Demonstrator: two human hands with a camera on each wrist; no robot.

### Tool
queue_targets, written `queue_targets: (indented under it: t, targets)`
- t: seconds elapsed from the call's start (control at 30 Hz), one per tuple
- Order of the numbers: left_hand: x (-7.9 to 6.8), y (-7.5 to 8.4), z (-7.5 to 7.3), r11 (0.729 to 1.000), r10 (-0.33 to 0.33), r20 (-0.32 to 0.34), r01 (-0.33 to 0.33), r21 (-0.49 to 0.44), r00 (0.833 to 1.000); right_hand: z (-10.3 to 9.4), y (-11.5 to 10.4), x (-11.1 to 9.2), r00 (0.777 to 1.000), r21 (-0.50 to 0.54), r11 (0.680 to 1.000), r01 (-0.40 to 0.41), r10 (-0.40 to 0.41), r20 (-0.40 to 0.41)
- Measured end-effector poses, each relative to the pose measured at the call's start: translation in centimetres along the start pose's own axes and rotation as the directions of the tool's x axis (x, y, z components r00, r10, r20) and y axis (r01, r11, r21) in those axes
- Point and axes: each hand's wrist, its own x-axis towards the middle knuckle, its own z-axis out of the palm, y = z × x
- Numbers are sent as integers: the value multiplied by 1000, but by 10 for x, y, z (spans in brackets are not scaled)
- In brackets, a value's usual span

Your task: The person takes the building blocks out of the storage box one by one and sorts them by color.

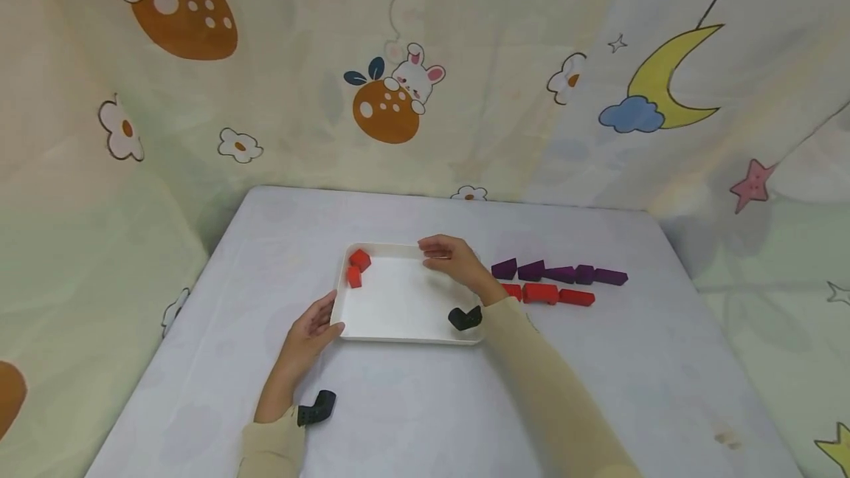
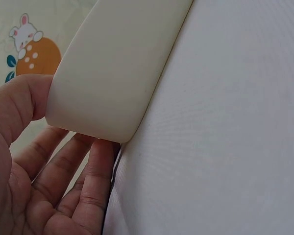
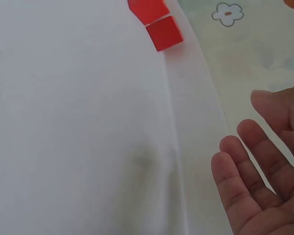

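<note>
A shallow white tray point(image 1: 405, 308) lies on the table, its wall large in the left wrist view. My left hand point(image 1: 308, 334) grips its near left corner, the thumb on one side of the corner and the fingers on the other. Over the tray's far right part hovers my right hand point(image 1: 454, 264), fingers loosely extended and holding nothing. Two red blocks point(image 1: 360, 260) sit touching or nearly so inside the tray at its far left. The right wrist view shows red blocks point(image 3: 165, 33) too, away from the fingertips.
Right of the tray, a row of several purple blocks point(image 1: 531, 271) lies behind a row of red blocks point(image 1: 541, 293), partly hidden by my right wrist. Black wrist mounts point(image 1: 319, 409) sit on both arms. A patterned cloth point(image 1: 299, 94) hangs behind the white-covered table point(image 1: 412, 404).
</note>
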Motion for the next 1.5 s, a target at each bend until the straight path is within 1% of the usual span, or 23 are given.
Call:
queue_targets:
  t: [0.07, 0.17, 0.23, 0.4, 0.5, 0.63, 0.8, 1.0, 1.1, 1.23, 1.33, 1.4, 1.5]
  targets:
    - [0, -1, -1, 1000, 3, 5, -3, -8, 1000, 11, 1, 9, 999, 26, 999, -29, 28, 17]
    - [0, -2, -1, 1000, 5, 4, -5, -7, 1000, 28, 2, 20, 998, 68, 996, -52, 49, 42]
    - [-1, -3, -2, 1000, 6, -4, -6, -5, 1000, 39, 1, 27, 997, 100, 993, -58, 52, 66]
    - [0, -4, -1, 1000, 12, -13, -12, -3, 1000, 62, 0, 41, 992, 135, 989, -60, 44, 117]
    - [1, -4, 0, 1000, 12, -10, -12, -7, 1000, 72, 0, 47, 992, 139, 989, -57, 40, 121]
    - [1, -3, 2, 1000, 5, -10, -5, -2, 1000, 80, 1, 51, 994, 142, 989, -35, 20, 105]
    - [0, -1, 3, 1000, -7, -19, 7, 6, 1000, 88, 0, 54, 996, 101, 995, -15, 6, 90]
    - [0, -2, 1, 1000, -3, -22, 3, 11, 1000, 98, 0, 58, 998, 52, 998, -18, 15, 62]
    - [1, -2, 1, 1000, 4, -17, -4, 8, 1000, 101, 0, 59, 999, 38, 999, -9, 8, 36]
    - [2, -4, 1, 1000, 13, -12, -13, 1, 1000, 108, -4, 59, 1000, -35, 999, 7, -7, -10]
    - [2, -4, 1, 1000, 15, -14, -15, 1, 1000, 114, -6, 58, 999, -94, 996, -5, 0, -49]
    - [1, -3, 2, 1000, 16, -17, -16, 9, 1000, 116, -7, 58, 998, -114, 993, -13, 5, -70]
    - [1, -2, 1, 1000, 17, -19, -17, 25, 1000, 115, -9, 58, 997, -116, 993, -39, 31, -68]
